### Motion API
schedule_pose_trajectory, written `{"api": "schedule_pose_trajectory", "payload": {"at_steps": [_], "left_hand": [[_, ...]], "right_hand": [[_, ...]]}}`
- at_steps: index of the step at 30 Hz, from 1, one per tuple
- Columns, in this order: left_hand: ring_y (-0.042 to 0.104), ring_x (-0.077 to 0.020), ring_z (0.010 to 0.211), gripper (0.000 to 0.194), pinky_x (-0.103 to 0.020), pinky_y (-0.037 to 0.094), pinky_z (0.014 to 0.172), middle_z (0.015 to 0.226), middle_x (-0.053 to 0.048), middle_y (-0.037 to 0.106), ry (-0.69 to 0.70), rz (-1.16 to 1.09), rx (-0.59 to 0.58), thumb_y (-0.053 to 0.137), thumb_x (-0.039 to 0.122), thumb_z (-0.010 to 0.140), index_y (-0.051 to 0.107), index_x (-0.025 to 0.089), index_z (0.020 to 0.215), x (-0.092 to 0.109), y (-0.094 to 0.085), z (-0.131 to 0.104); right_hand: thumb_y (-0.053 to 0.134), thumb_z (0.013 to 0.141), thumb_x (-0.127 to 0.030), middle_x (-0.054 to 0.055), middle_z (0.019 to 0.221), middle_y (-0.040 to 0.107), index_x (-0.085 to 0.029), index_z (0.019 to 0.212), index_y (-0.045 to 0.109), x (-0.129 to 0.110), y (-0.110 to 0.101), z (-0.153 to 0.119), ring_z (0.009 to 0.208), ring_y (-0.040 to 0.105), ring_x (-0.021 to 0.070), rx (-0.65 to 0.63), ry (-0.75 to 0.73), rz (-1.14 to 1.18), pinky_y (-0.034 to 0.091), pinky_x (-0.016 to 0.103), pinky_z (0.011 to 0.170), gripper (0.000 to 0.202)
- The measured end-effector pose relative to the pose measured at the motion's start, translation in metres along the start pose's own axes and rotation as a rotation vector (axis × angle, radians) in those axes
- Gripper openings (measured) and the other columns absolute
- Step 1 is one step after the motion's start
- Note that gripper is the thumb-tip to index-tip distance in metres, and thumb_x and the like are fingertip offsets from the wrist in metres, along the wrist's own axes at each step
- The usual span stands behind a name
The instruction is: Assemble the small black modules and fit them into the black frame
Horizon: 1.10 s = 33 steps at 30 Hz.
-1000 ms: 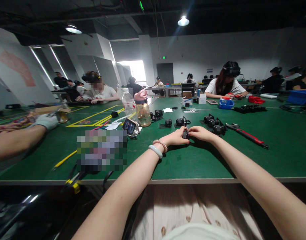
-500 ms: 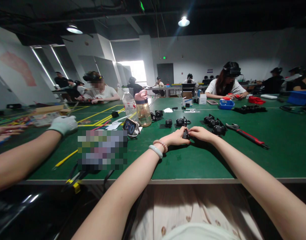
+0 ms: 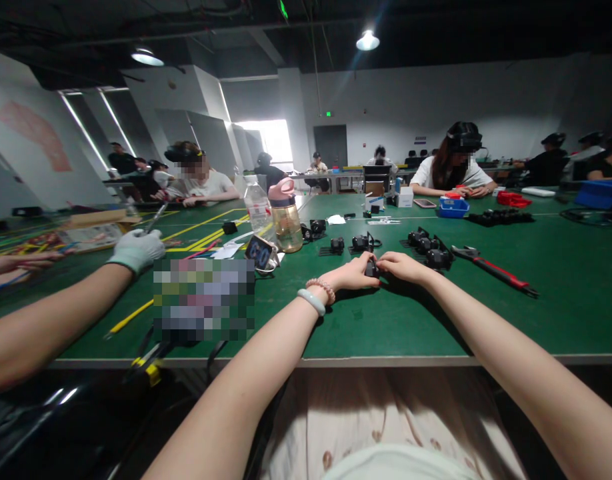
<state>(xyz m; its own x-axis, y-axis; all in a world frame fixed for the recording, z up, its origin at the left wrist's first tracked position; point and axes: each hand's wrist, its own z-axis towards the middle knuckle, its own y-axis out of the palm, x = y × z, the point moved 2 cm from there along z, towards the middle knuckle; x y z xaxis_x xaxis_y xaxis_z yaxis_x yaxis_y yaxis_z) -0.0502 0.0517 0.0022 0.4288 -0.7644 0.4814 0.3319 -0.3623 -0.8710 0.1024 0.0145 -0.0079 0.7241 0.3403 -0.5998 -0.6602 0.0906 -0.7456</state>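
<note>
Grips in the bare left hand (image 3: 355, 273), over the flat green tabletop (image 3: 411, 327), a small black plastic-looking block (image 3: 371, 269) just right of and below the frame's centre, and touches its right side with the bent fingertips of the bare right hand (image 3: 402, 267), whether pinching or not cannot tell. Lies directly between both hands, deeper in the left, long axis hidden. Has beyond, toward the upper right, a row of black boxy parts (image 3: 429, 248), nearer the right hand.
</note>
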Motion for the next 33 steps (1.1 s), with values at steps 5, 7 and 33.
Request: {"api": "schedule_pose_trajectory", "payload": {"at_steps": [5, 7, 33], "left_hand": [[0.05, -0.0165, 0.083, 0.06, -0.027, 0.04, 0.073, 0.098, -0.005, 0.051, -0.004, 0.003, 0.0, 0.057, 0.041, 0.061, 0.035, 0.018, 0.111, 0.0009, -0.0004, -0.0003], [0.05, -0.0165, 0.083, 0.06, -0.027, 0.04, 0.073, 0.098, -0.005, 0.051, -0.01, 0.004, 0.004, 0.057, 0.041, 0.061, 0.035, 0.018, 0.111, 0.0017, -0.0006, -0.0004], [0.05, -0.0169, 0.086, 0.06, -0.028, 0.039, 0.076, 0.1, -0.006, 0.051, 0.018, -0.01, 0.0, 0.059, 0.041, 0.06, 0.035, 0.018, 0.111, 0.0036, -0.0017, -0.0005]], "right_hand": [[0.04, 0.075, -0.034, 0.003, 0.071, 0.057, -0.014, 0.067, 0.057, 0.0033, 0.001, 0.0018, 0.07, 0.05, 0.0135, 0.011, 0.013, 0.03, 0.037, 0.023, 0.068, 0.028], [0.039, 0.076, -0.035, 0.003, 0.072, 0.057, -0.014, 0.067, 0.057, 0.0049, 0.0019, 0.0027, 0.07, 0.05, 0.0137, 0.012, 0.015, 0.035, 0.037, 0.023, 0.068, 0.029], [0.037, 0.077, -0.035, 0.005, 0.076, 0.058, -0.013, 0.072, 0.06, 0.0075, 0.0032, 0.0027, 0.072, 0.052, 0.0144, 0.018, -0.007, 0.022, 0.038, 0.023, 0.068, 0.032]]}}
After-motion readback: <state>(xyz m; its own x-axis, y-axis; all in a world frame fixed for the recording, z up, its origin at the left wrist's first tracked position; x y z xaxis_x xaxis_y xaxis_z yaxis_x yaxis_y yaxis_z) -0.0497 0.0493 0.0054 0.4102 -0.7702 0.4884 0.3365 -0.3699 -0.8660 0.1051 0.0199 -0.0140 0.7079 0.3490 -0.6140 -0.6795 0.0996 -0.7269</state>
